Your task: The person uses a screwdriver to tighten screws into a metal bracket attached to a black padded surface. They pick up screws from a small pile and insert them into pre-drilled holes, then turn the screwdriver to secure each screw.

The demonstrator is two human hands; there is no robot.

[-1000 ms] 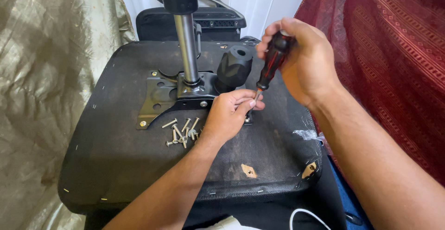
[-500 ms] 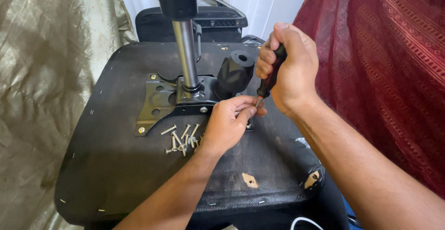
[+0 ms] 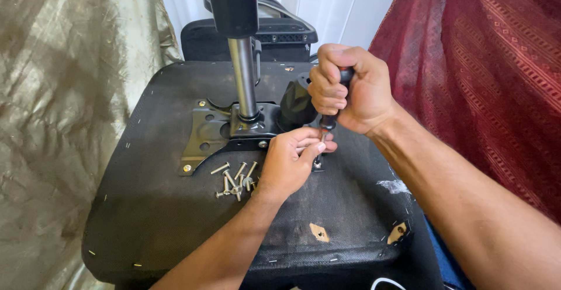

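An office chair seat (image 3: 158, 208) lies upside down, its black fabric underside facing up. A black metal mounting plate (image 3: 207, 135) with a chrome gas cylinder (image 3: 244, 79) stands on it. My right hand (image 3: 350, 88) grips the black-and-red handle of a screwdriver (image 3: 328, 120), held nearly upright. My left hand (image 3: 289, 161) pinches the screwdriver's shaft near its tip at the plate's right side. Several loose silver bolts (image 3: 236, 179) lie just left of my left hand.
A black knob or lever housing (image 3: 295, 106) sits beside the cylinder. Behind stands another black chair part (image 3: 280, 33). Gold fabric (image 3: 58, 120) hangs on the left, red patterned fabric (image 3: 485, 73) on the right. The seat fabric is torn near the front edge (image 3: 318, 231).
My right hand has tipped the screwdriver from slanted to nearly upright and closed more tightly on the handle. My left hand stays at the shaft tip.
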